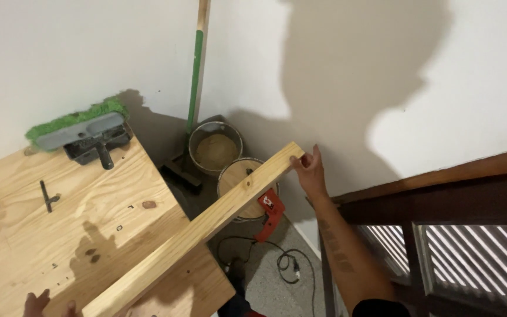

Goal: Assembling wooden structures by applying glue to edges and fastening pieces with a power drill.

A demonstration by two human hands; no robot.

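Two bare hands hold a long pale wooden plank (198, 229) that runs on a slant from lower left to upper right, its near part lying over the corner of a plywood tabletop (77, 217) and its far part reaching out past the table edge over the floor. The right hand (309, 170) has its fingers curled around the plank's far end, close to the white wall (382, 70). The left hand (45, 303) sits at the near end by the bottom edge of the view; only its fingertips show, so how firmly it closes on the wood cannot be told. The long axis of the plank thus joins one hand to the other, with the right arm stretched out and the left hand close to the body. Under the overhanging stretch stand two open round cans (230, 161) and a red power drill (270, 211) with a black cord (289, 264) on the floor. On the tabletop lie a green-bristled brush head (80, 132) and a small dark T-shaped tool (47, 196); a green-and-wood handle (197, 64) leans in the corner.
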